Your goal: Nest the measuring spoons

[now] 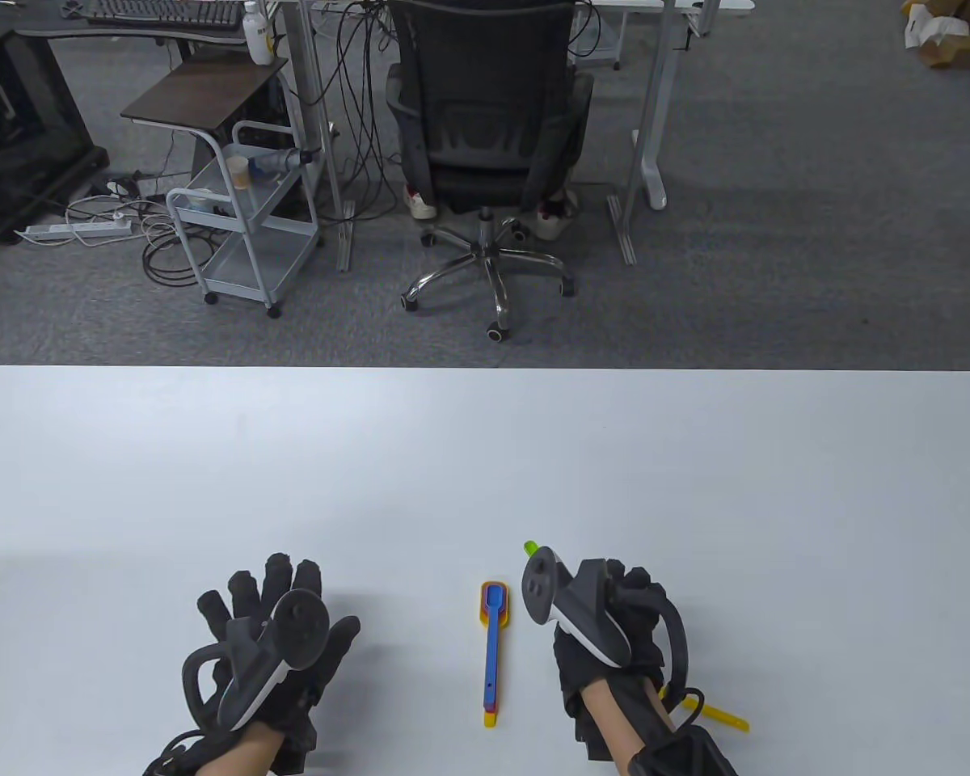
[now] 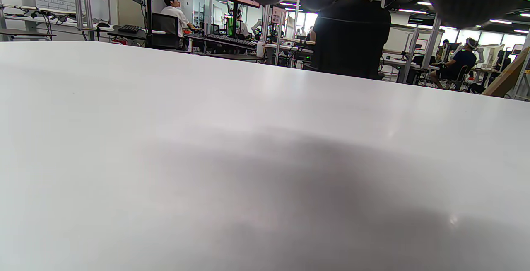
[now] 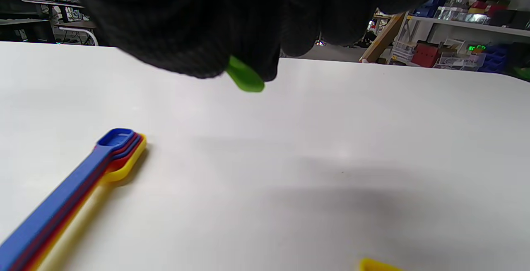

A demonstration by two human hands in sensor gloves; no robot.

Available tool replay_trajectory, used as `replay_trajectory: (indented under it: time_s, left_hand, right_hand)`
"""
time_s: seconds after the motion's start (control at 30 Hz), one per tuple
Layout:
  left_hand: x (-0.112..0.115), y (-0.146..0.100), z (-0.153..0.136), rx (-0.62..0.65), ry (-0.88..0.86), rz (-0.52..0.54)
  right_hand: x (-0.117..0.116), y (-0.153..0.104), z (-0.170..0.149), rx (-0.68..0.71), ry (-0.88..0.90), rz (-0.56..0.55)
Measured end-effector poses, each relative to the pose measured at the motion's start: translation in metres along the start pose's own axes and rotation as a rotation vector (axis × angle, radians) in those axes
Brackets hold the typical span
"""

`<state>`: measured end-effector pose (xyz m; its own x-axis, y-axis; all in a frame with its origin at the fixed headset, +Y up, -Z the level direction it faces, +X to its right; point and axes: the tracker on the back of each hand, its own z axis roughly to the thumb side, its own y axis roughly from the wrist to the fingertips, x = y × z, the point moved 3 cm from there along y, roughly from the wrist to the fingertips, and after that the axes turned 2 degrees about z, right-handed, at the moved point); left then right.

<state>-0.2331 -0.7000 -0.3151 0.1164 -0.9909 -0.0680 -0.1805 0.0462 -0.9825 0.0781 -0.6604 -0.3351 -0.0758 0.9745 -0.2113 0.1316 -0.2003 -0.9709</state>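
Two gloved hands at a white table [image 1: 485, 453], a stack of nested spoons between them.

The left hand [image 1: 279, 622] lies with fingers spread and straight, grasping nothing. Right of it, near the table's front edge, the nested spoons [image 1: 492, 647] lie flat, blue on top of red and yellow, bowls pointing away from the person. Just beside them, the right hand [image 1: 614, 622] has its fingers curled round a green spoon [image 3: 244, 77], whose tip pokes out past the glove. A separate yellow spoon [image 1: 723, 717] lies by the right wrist.
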Motion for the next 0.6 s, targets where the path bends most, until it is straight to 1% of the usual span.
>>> replay_trajectory:
  time_s: [0.27,0.6]
  left_hand:
    - [0.000,0.000,0.000,-0.001,0.007,-0.005]
    - [0.001,0.000,0.001,-0.002,0.014,-0.008]
  right_hand:
    - [-0.006,-0.013,0.023,-0.009,-0.018,0.013]
    - [-0.027,-0.016,0.046,-0.051,-0.025,0.074]
